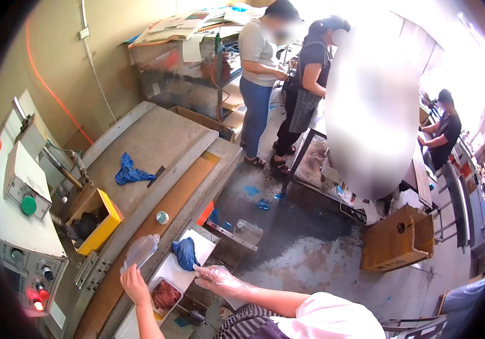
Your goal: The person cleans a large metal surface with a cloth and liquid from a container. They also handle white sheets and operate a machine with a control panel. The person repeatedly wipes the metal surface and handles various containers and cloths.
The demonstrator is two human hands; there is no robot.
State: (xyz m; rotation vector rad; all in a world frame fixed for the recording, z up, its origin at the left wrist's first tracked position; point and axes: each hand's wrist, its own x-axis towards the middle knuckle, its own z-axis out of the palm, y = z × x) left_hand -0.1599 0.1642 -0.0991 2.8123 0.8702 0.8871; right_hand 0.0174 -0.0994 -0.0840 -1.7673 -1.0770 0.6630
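Note:
My left hand is closed on the near end of a clear plastic piece, perhaps a bottle or a lid, over the brown strip of the machine bed. A thin see-through glove covers my right hand. Its fingers pinch the lower end of a bunched blue cloth, which lies above a white board. Between my hands, a clear tray holds a crumpled reddish-brown cloth. Farther up the strip sits a small round clear jar or lid.
Another blue cloth lies on the machine bed, near a yellow box with dark contents. Left stands a control panel with a lit red lamp. A plastic bottle and cardboard box are right; several people work beyond.

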